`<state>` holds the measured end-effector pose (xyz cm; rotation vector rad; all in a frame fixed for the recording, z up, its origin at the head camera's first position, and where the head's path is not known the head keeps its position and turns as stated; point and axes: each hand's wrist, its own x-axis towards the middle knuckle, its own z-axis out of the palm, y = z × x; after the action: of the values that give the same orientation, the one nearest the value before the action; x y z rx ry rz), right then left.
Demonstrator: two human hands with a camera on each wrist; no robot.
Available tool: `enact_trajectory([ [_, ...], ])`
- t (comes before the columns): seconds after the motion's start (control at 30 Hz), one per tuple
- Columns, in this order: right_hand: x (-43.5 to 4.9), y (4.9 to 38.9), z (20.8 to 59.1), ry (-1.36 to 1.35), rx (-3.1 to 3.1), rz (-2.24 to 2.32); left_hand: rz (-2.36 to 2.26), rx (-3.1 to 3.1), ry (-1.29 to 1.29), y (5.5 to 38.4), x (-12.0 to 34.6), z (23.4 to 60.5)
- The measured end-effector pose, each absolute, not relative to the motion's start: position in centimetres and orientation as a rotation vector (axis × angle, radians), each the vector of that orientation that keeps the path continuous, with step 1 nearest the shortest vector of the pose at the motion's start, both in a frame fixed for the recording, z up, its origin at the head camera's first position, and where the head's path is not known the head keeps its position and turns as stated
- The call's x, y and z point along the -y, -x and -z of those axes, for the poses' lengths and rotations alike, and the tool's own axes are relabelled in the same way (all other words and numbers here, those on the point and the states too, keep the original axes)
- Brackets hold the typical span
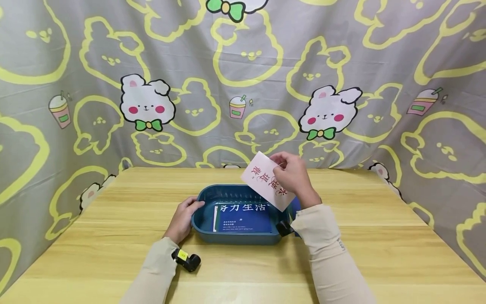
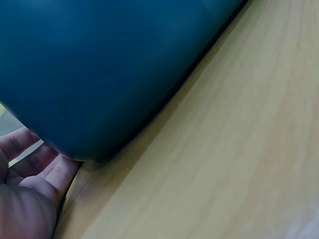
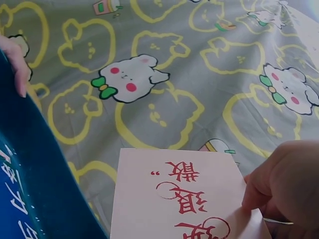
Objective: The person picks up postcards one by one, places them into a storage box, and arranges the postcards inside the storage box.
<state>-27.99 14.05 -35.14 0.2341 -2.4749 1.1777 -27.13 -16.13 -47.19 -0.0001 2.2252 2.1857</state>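
Probably light and bendable, the pink lettered card [image 1: 265, 182] suits the edge pinch of the right hand [image 1: 295, 176]; the left hand [image 1: 182, 218] grips the teal basin [image 1: 239, 239].

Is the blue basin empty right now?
Not empty: at least one printed blue card lies inside the basin.

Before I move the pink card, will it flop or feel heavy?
The pink card is probably fairly stiff: it looks flat though the right hand pinches it by one edge. It should feel light, since it looks thin. Its free corners might bend if pushed against the tub, as nothing backs them.
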Motion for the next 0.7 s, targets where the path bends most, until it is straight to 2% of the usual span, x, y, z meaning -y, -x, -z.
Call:
enact_trajectory([
  [0.7, -13.3, 28.6, 36.4, -0.407, 2.581, -1.183, -2.209, -2.219, -0.007, 27.2, 16.3, 47.3],
])
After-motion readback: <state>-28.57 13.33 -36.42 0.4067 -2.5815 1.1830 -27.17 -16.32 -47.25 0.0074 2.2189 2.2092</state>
